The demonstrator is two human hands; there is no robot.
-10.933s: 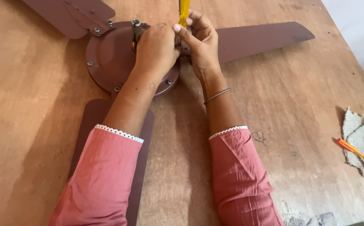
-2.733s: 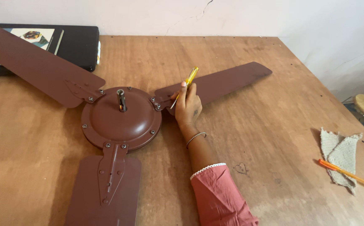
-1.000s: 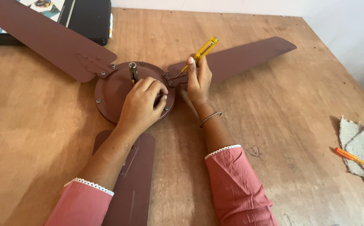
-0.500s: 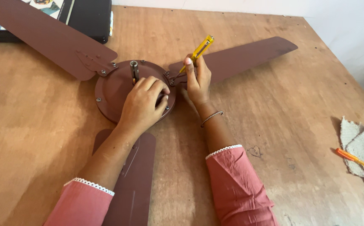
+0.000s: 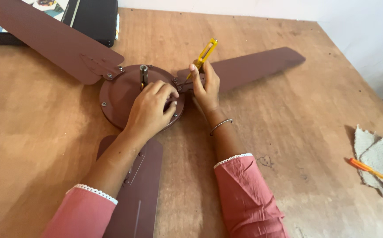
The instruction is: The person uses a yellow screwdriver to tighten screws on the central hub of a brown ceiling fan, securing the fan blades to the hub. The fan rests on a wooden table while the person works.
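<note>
A brown ceiling fan lies on the wooden table (image 5: 288,132), its round motor housing (image 5: 116,94) facing up with a metal shaft (image 5: 143,72) in the middle. My left hand (image 5: 152,108) rests flat on the housing, fingers spread over its right side. My right hand (image 5: 205,86) grips a yellow-handled screwdriver (image 5: 204,53), its tip at the screws of the bracket that joins the right blade (image 5: 253,64) to the housing. Another blade (image 5: 42,39) reaches to the upper left; the third blade (image 5: 138,194) runs toward me under my left forearm.
A black flat case (image 5: 92,17) with a printed sheet on it lies at the table's back left. At the right edge lie a grey cloth scrap (image 5: 374,156) and an orange pen (image 5: 374,172). A white wall borders the table behind and to the right.
The screwdriver handle has tipped more upright over the bracket screws, and the right blade has swung slightly toward me. My left hand stays on the housing.
</note>
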